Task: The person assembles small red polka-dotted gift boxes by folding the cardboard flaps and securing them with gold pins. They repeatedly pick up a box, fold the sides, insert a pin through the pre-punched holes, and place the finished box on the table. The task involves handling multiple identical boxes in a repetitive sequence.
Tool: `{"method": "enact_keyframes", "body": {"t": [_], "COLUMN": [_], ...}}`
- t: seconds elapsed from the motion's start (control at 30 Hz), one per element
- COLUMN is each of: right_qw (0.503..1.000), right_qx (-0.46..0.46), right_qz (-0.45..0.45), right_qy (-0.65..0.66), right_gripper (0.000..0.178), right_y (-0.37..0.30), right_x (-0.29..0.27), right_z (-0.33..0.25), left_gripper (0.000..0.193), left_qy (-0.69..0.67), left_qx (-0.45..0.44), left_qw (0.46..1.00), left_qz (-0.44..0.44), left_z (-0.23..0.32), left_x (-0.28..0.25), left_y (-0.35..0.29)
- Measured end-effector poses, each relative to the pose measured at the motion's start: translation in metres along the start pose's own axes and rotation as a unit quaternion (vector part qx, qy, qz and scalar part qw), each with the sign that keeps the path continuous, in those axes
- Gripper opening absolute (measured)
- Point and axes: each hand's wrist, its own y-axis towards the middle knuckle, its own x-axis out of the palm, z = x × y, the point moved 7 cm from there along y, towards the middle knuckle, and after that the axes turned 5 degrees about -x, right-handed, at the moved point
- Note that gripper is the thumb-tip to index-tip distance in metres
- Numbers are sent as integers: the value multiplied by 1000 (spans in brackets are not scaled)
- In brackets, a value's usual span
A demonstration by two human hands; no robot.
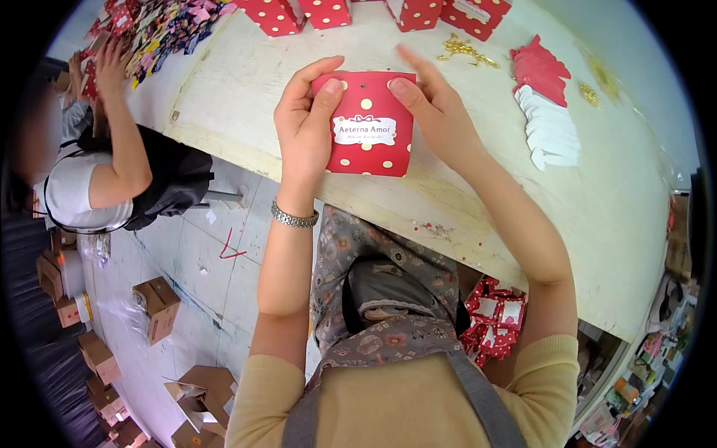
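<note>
Between both hands I hold a small red gift box with cream polka dots, a white label on its front and a small hole near its top edge. My left hand grips its left side, thumb on the front and fingers behind. On the opposite side, my right hand presses its thumb near the top corner, its index finger stretched up and slightly blurred. At the far edge stand several matching dotted boxes. Gold fasteners lie in a small heap beyond my right hand.
Right of the fasteners lie red cut-out tags and a fanned stack of white tags. A co-worker works at the left beside a pile of coloured bows. Red dotted pieces fill a container below the table; cardboard boxes stand on the floor.
</note>
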Motion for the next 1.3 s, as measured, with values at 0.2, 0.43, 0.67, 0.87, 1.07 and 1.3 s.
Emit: {"method": "enact_keyframes", "body": {"t": [0.2,0.43,0.67,0.87,1.07,1.3], "right_qw": [906,889,933,781,738,714], "right_qx": [-84,-335,-35,80,194,56], "right_qz": [-51,57,25,142,132,407], "right_qy": [-413,-306,-358,-603,-633,-567], "right_gripper": [32,38,19,21,19,18], "right_y": [-1,-40,-35,-95,-134,-168], "right_x": [-6,10,-111,-195,-208,-228], "right_z": [-34,-37,11,5,-23,-86], "left_gripper": [32,37,16,16,14,10], "left_qy": [438,274,300,235,227,235], "left_qx": [139,15,93,100,139,126], "left_qw": [883,955,948,966,964,963], "left_qz": [91,116,48,36,9,30], "left_z": [28,12,1,0,6,8], "left_x": [11,45,20,31,41,42], "left_y": [2,-23,1,-8,-8,-11]}}
